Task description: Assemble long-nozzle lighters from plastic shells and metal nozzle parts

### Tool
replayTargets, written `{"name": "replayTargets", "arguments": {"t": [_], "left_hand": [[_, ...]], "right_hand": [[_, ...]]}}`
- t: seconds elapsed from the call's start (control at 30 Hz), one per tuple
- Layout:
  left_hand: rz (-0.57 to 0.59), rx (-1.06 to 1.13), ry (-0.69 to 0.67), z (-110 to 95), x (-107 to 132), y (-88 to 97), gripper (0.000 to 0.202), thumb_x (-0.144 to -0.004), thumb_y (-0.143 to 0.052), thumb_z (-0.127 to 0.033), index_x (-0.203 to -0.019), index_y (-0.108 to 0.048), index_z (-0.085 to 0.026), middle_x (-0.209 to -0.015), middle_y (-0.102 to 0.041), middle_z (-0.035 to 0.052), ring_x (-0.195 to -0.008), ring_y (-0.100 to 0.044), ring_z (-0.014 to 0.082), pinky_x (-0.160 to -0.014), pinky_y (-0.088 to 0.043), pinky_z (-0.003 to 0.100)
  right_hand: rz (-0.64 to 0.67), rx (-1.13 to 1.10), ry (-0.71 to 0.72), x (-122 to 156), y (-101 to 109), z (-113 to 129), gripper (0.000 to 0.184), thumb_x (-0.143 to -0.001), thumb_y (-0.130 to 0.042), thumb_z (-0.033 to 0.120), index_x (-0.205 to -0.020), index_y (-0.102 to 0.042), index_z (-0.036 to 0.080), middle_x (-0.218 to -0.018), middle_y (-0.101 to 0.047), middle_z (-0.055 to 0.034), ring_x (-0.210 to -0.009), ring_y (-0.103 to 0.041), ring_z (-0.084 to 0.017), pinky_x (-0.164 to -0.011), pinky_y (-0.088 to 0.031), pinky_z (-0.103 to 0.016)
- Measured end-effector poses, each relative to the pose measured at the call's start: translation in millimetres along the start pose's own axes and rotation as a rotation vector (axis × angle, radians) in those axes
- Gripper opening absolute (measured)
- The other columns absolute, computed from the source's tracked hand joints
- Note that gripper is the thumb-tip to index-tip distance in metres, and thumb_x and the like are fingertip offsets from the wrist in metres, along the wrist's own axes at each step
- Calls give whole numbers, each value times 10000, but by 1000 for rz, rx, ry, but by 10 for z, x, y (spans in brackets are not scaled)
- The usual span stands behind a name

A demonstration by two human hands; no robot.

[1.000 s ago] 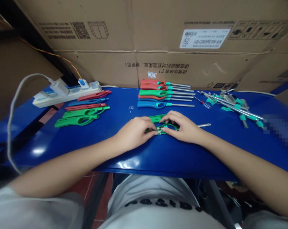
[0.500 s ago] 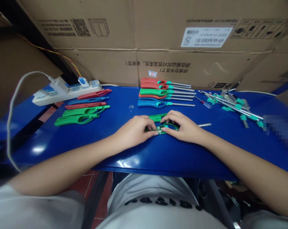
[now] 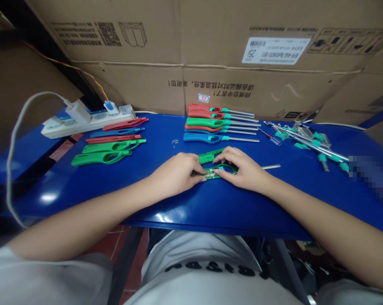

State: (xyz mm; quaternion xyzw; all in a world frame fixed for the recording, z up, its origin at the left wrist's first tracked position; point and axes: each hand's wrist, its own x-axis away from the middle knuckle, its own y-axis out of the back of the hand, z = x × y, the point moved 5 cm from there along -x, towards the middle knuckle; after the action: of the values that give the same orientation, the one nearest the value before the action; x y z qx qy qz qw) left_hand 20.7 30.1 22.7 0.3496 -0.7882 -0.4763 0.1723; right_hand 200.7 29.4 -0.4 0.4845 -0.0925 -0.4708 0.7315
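Note:
Both my hands rest on the blue table (image 3: 166, 203) at its middle, fingers curled over a green lighter shell (image 3: 210, 157) that lies flat between them. My left hand (image 3: 177, 173) pinches the shell's left part. My right hand (image 3: 242, 169) presses its right part, where a metal tube (image 3: 270, 167) sticks out to the right. Small inner parts show between the fingertips; most of the shell is hidden under my fingers.
A row of assembled red, green and blue lighters (image 3: 217, 125) lies behind my hands. Empty green, red and blue shells (image 3: 110, 142) lie at the left, next to a white power strip (image 3: 86, 120). Metal tubes with teal parts (image 3: 306, 137) are piled at the right. Cardboard boxes (image 3: 210, 55) stand behind.
None beyond a slight shift of the camera; both hands stay on the green shell.

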Motion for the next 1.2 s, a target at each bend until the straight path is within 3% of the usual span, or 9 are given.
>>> {"name": "replayTargets", "arguments": {"t": [0.17, 0.33, 0.57, 0.63, 0.73, 0.87, 1.03, 1.2], "left_hand": [[5, 17, -18, 5, 5, 0, 169, -907, -702, -280, -1009, -824, -224, -902, -731, 74, -773, -672, 180, -731, -493, 266], [-17, 10, -15, -2, 1, 10, 165, -892, -717, -252, -1016, -817, -210, -923, -742, 71, -757, -672, 172, -714, -491, 260], [-49, 36, 15, -20, -11, 51, 191, -839, -777, -303, -986, -803, -185, -880, -737, 44, -682, -636, 140, -618, -444, 239], [-113, 40, -33, -44, -4, 82, 196, -876, -738, -325, -1012, -790, -193, -914, -733, 37, -731, -649, 146, -637, -455, 241], [-184, -10, -219, -127, 16, 100, 202, -952, -638, -304, -1066, -762, -192, -1014, -721, 49, -892, -658, 175, -787, -502, 278], [-113, -136, -428, -193, 26, 0, 261, -1001, -548, -289, -1159, -725, -181, -1194, -681, 97, -1110, -603, 235, -982, -497, 375], [-40, -194, -452, -147, 7, -114, 307, -1016, -514, -295, -1256, -689, -218, -1346, -629, 108, -1235, -581, 264, -1064, -482, 439], [-30, -156, -451, -123, 1, -150, 321, -1009, -528, -282, -1286, -676, -217, -1362, -633, 121, -1249, -610, 259, -1073, -499, 429]], "right_hand": [[-30, 37, 33, -6, 37, 54, 166, -913, -667, 331, -1032, -645, 218, -947, -629, -64, -896, -586, -227, -820, -472, -385], [-68, 87, 50, 9, 243, 134, 116, -960, -585, 307, -996, -654, 221, -940, -666, -66, -904, -625, -225, -820, -467, -370], [228, 137, 63, 118, 411, 121, 132, -941, -568, 282, -986, -676, 221, -967, -686, -59, -813, -637, -191, -701, -458, -305], [271, 158, 59, 134, 418, 119, 142, -933, -565, 273, -1012, -670, 220, -1002, -686, -59, -829, -638, -189, -701, -450, -295], [315, 196, 56, 140, 401, 119, 143, -937, -547, 254, -1021, -658, 218, -1019, -683, -51, -827, -634, -178, -688, -432, -279], [338, 229, 39, 140, 377, 107, 134, -950, -535, 246, -999, -655, 214, -971, -685, -31, -804, -630, -169, -673, -413, -274], [344, 252, 17, 146, 378, 104, 137, -950, -536, 242, -982, -665, 209, -947, -694, -34, -798, -637, -176, -670, -401, -277], [331, 266, 38, 154, 377, 101, 149, -957, -531, 242, -981, -675, 210, -941, -697, -43, -796, -642, -181, -669, -400, -278]]}}
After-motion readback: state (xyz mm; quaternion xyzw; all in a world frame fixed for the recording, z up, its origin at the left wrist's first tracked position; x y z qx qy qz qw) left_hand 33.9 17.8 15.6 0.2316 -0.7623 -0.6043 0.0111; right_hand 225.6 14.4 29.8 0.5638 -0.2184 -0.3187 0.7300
